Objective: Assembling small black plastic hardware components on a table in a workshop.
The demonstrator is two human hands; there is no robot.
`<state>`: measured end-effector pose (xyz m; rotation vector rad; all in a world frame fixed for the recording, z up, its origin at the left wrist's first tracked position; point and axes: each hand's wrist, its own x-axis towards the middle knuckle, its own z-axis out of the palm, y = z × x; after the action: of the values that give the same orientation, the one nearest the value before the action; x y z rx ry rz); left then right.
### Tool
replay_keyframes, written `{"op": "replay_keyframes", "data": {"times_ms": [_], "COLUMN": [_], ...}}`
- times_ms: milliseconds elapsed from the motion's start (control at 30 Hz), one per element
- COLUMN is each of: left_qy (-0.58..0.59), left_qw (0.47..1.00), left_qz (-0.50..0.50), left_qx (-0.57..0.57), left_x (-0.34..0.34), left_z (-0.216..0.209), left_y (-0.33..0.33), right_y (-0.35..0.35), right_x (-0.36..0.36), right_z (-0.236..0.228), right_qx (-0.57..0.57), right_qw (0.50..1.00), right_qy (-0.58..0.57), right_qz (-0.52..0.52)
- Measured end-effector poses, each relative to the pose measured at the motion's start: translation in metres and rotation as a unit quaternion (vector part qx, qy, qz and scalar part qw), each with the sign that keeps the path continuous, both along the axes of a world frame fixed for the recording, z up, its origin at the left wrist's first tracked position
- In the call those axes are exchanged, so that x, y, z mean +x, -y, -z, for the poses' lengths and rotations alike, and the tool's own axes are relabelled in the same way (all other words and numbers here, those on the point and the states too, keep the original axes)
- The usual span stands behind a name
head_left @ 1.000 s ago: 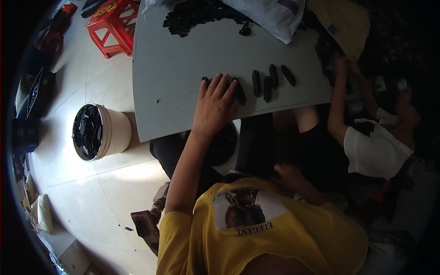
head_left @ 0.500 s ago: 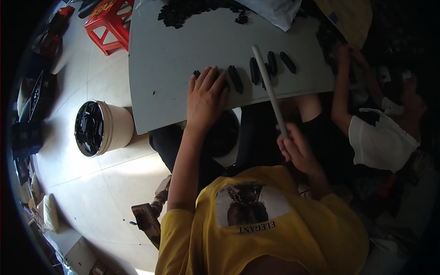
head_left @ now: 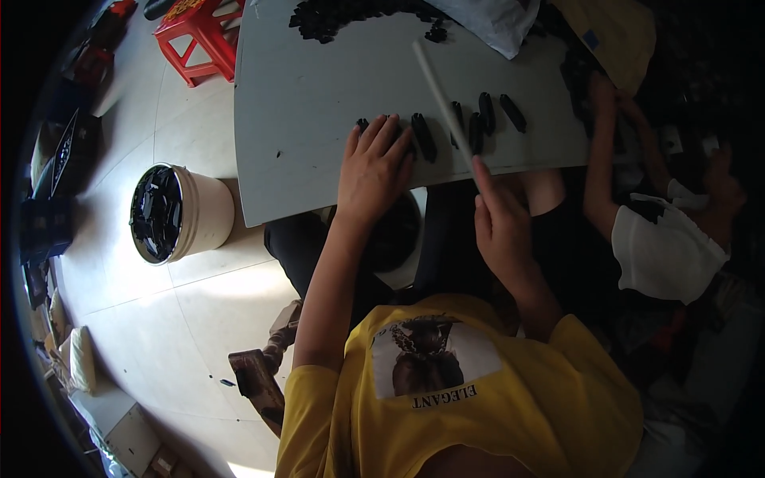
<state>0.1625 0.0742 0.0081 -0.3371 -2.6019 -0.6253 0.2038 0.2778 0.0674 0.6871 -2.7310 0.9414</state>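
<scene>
My left hand [head_left: 373, 171] lies palm down near the table's front edge, its outstretched fingers over small black oblong pieces that it partly hides. Just right of those fingers is another black oblong piece [head_left: 424, 138]. My right hand [head_left: 504, 227] is closed around the lower end of a thin pale rod [head_left: 441, 97], the index finger stretched along it. The rod slants up and left over the grey table [head_left: 311, 95]. Several more black pieces [head_left: 487, 113] lie beside and partly behind the rod, roughly upright in the view.
A heap of small black parts [head_left: 319, 22] and a white bag [head_left: 502, 24] occupy the far side. On the floor at left stand a white bucket [head_left: 209, 209] of glossy black pieces and a red stool [head_left: 195, 48]. Another person's hand [head_left: 603, 94] works at the table's right.
My right hand has moved up toward the table edge and its index finger now extends along the rod. The rod's far tip has shifted up and left. My left hand stays over the pieces.
</scene>
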Motion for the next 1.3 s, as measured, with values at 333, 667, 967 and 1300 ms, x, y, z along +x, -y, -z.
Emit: {"op": "replay_keyframes", "data": {"times_ms": [333, 667, 967, 1300], "left_qy": [-0.004, -0.091, -0.106, -0.132], "left_qw": [1.0, 0.993, 0.992, 0.988], "left_qz": [0.009, -0.013, 0.027, 0.015], "left_qx": [0.007, 0.075, 0.069, 0.08], "left_x": [-0.004, 0.01, 0.014, 0.015], "left_z": [0.005, 0.009, 0.014, 0.013], "left_y": [-0.001, 0.006, 0.007, 0.007], "right_y": [-0.001, 0.007, 0.022, 0.023], "right_x": [-0.017, -0.009, -0.017, -0.018], "right_z": [0.017, 0.021, 0.022, -0.011], "right_qx": [0.116, -0.051, 0.012, -0.068], "right_qw": [0.993, 0.994, 0.998, 0.994], "right_qy": [-0.028, 0.078, 0.05, -0.052], "right_qz": [-0.005, -0.062, -0.044, -0.069]}}
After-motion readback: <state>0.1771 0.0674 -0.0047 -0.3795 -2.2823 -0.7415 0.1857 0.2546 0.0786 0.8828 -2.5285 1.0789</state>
